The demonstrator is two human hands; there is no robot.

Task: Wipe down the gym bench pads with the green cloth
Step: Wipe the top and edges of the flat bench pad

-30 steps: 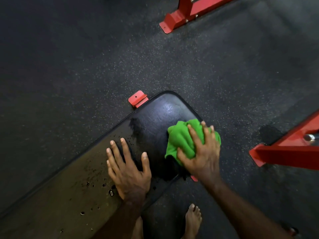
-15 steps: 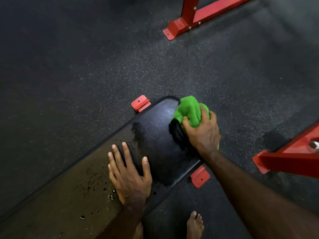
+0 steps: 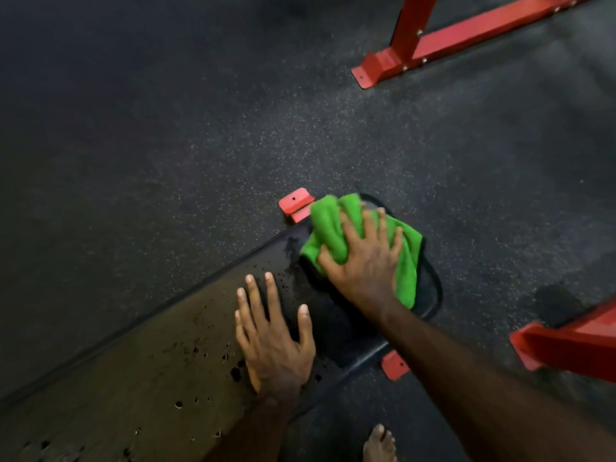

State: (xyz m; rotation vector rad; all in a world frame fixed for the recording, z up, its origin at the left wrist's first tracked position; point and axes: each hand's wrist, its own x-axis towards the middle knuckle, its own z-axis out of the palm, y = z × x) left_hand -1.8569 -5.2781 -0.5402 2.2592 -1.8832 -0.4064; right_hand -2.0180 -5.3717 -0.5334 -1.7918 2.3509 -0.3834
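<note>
I see the green cloth [image 3: 336,235] bunched at the far rounded end of the bench pad [image 3: 140,371], lying on the black upholstery with its upper fold close to the pad's far edge. My right hand [image 3: 363,261] lies on top of it, palm down, fingers spread and nearly straight, pressing the cloth flat against the pad rather than gripping it. The cloth spills out from under the hand on both sides: a thick rumpled fold beyond the thumb toward the left, and a flatter flap past the little finger that reaches down toward the pad's right edge. The fingertips point away from me, toward the end of the pad, and look slightly blurred.

My left hand [image 3: 273,341] rests flat on the pad nearer to me, fingers straight and a little apart, thumb out to the right, holding nothing. It sits just beside the right wrist, apart from the cloth. The surface around it is spotted with dark droplets [image 3: 233,371], while the part near the cloth looks darker and smeared.

A small red bracket [image 3: 295,208] pokes out beside the pad just left of the cloth, and another red bracket [image 3: 395,365] shows below the right forearm. Red frame legs [image 3: 426,51] stand on the speckled dark floor [image 3: 166,145] at upper right, another red leg [image 3: 566,345] at right. A bare foot [image 3: 380,445] shows at the bottom edge
</note>
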